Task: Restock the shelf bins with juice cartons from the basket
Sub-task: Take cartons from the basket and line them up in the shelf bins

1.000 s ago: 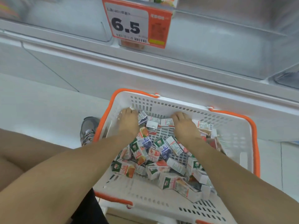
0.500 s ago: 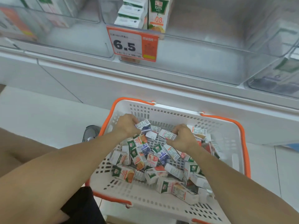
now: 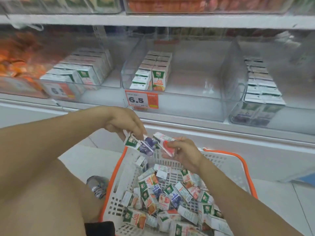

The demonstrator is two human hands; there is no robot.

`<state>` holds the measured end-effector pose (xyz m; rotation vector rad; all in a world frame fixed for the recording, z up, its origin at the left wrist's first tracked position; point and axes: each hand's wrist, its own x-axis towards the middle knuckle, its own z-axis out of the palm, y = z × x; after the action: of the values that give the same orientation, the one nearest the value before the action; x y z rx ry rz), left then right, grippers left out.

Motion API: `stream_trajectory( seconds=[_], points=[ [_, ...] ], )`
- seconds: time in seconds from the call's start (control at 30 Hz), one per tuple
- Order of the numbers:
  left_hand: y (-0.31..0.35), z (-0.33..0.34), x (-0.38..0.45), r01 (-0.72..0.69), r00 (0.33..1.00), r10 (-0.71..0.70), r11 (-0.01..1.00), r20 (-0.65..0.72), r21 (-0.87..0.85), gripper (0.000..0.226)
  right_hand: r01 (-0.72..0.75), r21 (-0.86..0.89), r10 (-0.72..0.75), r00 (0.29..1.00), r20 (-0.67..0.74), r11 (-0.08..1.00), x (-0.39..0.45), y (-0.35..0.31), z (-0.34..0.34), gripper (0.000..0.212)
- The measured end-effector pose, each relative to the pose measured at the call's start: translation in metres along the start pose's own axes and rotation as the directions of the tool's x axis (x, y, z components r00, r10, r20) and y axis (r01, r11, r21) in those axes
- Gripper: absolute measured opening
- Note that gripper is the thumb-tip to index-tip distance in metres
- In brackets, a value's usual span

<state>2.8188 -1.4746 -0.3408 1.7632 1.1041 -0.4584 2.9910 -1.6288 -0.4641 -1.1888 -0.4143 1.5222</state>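
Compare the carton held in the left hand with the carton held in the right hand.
The left hand pinches a small carton with a green panel and purple-blue fruit print; the right hand holds a small white carton with a pink-red print. The left grip comes from above, the right from below and the side. Both are tilted, lifted above the white plastic basket with orange rim, and similar in size.

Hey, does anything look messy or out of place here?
In the middle clear plastic shelf bin, the small juice cartons fill only its left side; the rest is bare. The cartons in the white orange-rimmed basket lie jumbled.
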Motion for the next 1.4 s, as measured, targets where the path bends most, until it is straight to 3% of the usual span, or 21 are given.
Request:
stream_trajectory(
  seconds=[0.1,0.2,0.3,0.4,0.47,0.53,0.67,0.8,0.97,1.17,1.3,1.4],
  points=[
    [-0.009,-0.005,-0.001,-0.042,0.997,0.054,0.981,0.056,-0.191,0.022,0.060,0.121,-0.064,0.997,0.032,0.991,-0.004,-0.009,0.015,0.035],
    [-0.015,-0.006,0.001,-0.051,0.993,0.076,0.964,0.089,-0.260,0.018,0.101,0.148,-0.093,0.994,-0.055,0.984,-0.005,-0.018,0.034,0.025],
    [-0.019,-0.017,-0.002,-0.096,0.981,0.137,0.958,0.138,-0.271,0.021,0.164,0.083,-0.155,0.982,-0.105,0.983,-0.007,-0.030,0.052,0.008],
    [-0.022,-0.029,-0.011,-0.156,0.978,0.190,0.942,0.088,-0.297,0.025,0.277,-0.076,-0.283,0.954,-0.098,0.958,-0.010,-0.041,0.065,0.014],
    [-0.025,-0.035,-0.016,-0.205,0.972,0.231,0.920,0.037,-0.334,0.042,0.387,-0.250,-0.410,0.911,-0.044,0.888,-0.013,-0.048,0.072,0.016],
    [-0.028,-0.039,-0.021,-0.260,0.961,0.276,0.904,0.001,-0.339,0.050,0.452,-0.340,-0.465,0.884,0.046,0.825,-0.017,-0.053,0.079,0.029],
    [-0.035,-0.046,-0.026,-0.313,0.945,0.328,0.881,-0.020,-0.354,0.033,0.480,-0.457,-0.474,0.870,0.136,0.749,-0.019,-0.057,0.091,0.073],
    [-0.045,-0.048,-0.024,-0.326,0.940,0.341,0.890,-0.010,-0.320,0.037,0.463,-0.502,-0.429,0.883,0.190,0.731,-0.016,-0.060,0.094,0.084],
    [-0.049,-0.048,-0.031,-0.377,0.923,0.384,0.897,-0.016,-0.229,0.042,0.373,-0.442,-0.327,0.928,0.180,0.816,-0.012,-0.064,0.101,0.055],
    [-0.046,-0.051,-0.045,-0.355,0.932,0.361,0.928,0.038,-0.114,0.036,0.302,-0.642,-0.226,0.953,0.200,0.704,0.001,-0.073,0.116,0.039],
    [-0.065,-0.068,-0.050,-0.394,0.917,0.374,0.903,-0.137,-0.173,0.041,0.274,-0.605,-0.232,0.961,0.148,0.747,0.002,-0.084,0.129,0.026],
    [-0.086,-0.085,-0.058,-0.439,0.879,0.365,0.871,-0.308,-0.220,0.042,0.363,-0.604,-0.368,0.922,0.121,0.710,0.003,-0.093,0.140,0.035]
  ],
)
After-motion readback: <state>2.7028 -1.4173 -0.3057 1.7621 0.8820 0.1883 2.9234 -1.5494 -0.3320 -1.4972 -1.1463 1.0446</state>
